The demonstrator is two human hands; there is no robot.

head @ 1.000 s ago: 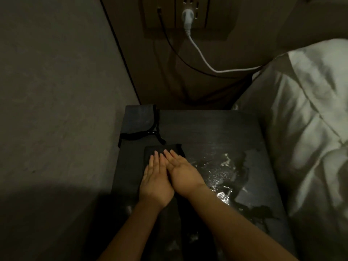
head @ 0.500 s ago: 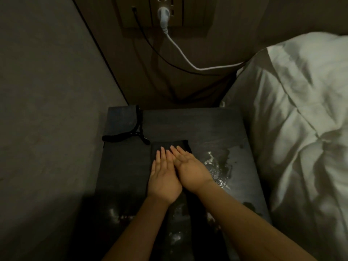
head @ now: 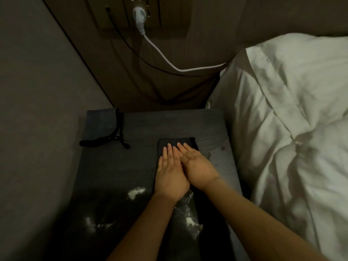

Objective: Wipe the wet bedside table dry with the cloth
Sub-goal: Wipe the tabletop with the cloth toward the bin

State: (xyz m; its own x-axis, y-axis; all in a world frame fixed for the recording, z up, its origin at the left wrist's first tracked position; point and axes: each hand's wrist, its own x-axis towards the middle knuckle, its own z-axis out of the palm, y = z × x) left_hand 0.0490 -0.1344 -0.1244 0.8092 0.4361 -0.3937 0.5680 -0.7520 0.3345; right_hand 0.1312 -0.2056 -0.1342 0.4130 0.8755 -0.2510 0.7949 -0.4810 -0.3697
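Observation:
A dark bedside table (head: 122, 166) stands between a wall and a bed. A dark folded cloth (head: 177, 142) lies on its right half. My left hand (head: 170, 175) and my right hand (head: 196, 166) lie flat on the cloth side by side, fingers straight and together, pressing it down. Only the cloth's far end shows beyond my fingertips. Water (head: 136, 192) shines on the near part of the tabletop, with more wet patches (head: 190, 223) between my forearms. A thin wet smear (head: 209, 146) lies just right of the cloth.
A grey pouch (head: 100, 125) with a black strap (head: 105, 142) lies at the table's far left corner. White bedding (head: 291, 129) presses against the table's right edge. A white cable (head: 165, 59) and a black cable hang from wall sockets behind. A grey wall borders the left.
Both hands have slid the cloth to the right across the tabletop, over the puddle that shone on the right side; that area now looks mostly dull.

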